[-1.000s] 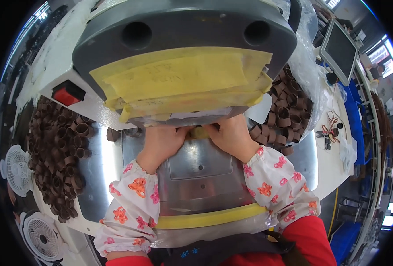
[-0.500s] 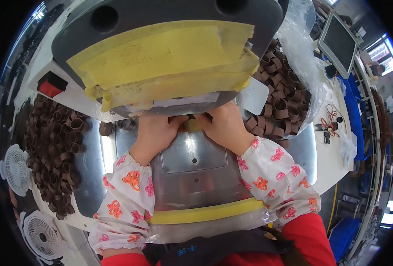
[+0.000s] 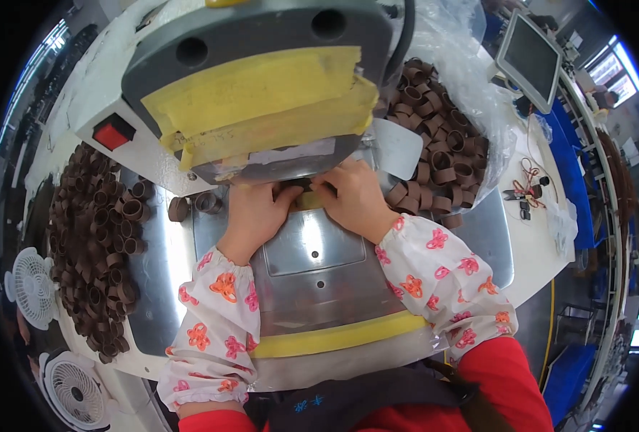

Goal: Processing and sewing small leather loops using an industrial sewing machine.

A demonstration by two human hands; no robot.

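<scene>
My left hand (image 3: 257,214) and my right hand (image 3: 358,200) are close together under the overhanging grey machine head (image 3: 255,93). Their thumbs and forefingers are bent inward, fingertips almost meeting. Something small and dark sits at the fingertips, mostly hidden by the fingers and the machine, so its kind does not show. Just below the fingertips is a yellowish taped piece (image 3: 308,201) at the back of the metal work plate (image 3: 319,245). Two brown rings (image 3: 178,209) rest on the metal to the left of my left hand.
A large heap of brown rings (image 3: 92,252) covers the left side. More brown rings (image 3: 442,137) lie at the right beside clear plastic sheeting (image 3: 496,129). White fans (image 3: 74,389) stand at lower left. A screen (image 3: 528,57) and a small cable tangle (image 3: 527,191) are at right.
The whole view has shifted, so the machine head sits further left and shows more of its top. Both hands stay at the same spot beneath it, with little finger movement.
</scene>
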